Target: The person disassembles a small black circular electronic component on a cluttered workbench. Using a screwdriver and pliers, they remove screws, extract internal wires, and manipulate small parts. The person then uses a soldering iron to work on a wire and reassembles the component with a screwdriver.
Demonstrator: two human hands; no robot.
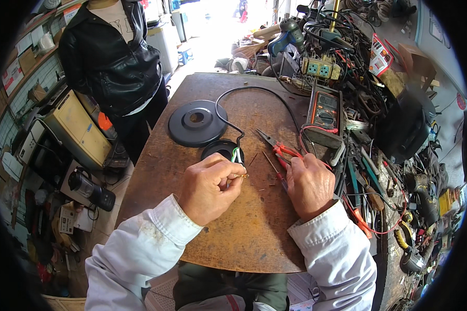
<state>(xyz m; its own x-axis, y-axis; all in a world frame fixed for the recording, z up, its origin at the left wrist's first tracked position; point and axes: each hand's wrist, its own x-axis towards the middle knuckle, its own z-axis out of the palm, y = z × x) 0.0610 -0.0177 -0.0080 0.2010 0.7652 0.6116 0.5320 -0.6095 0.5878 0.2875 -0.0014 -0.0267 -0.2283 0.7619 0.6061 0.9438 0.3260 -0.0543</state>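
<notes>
Right, centre of frame: left hand [208,187] pinches the stripped wire ends [237,165] of the black cable [254,93]; right hand [309,185] lies closed on red-handled pliers [279,147], w/ a meter [325,110] upper right.

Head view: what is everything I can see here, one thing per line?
Table: one, rusty brown, centre.
Disc: one, black, round, upper left of table.
Small base: one, black, below the disc.
Cord: one, black, looping across the table top to the small base.
Pliers: one, red handles, near right hand.
Multimeter: one, dark with orange, right edge.
Drill: one, green, far end.
Person in black jacket: one, upper left.
Left hand: pinching wire ends.
Right hand: resting on the table by the pliers.
</notes>
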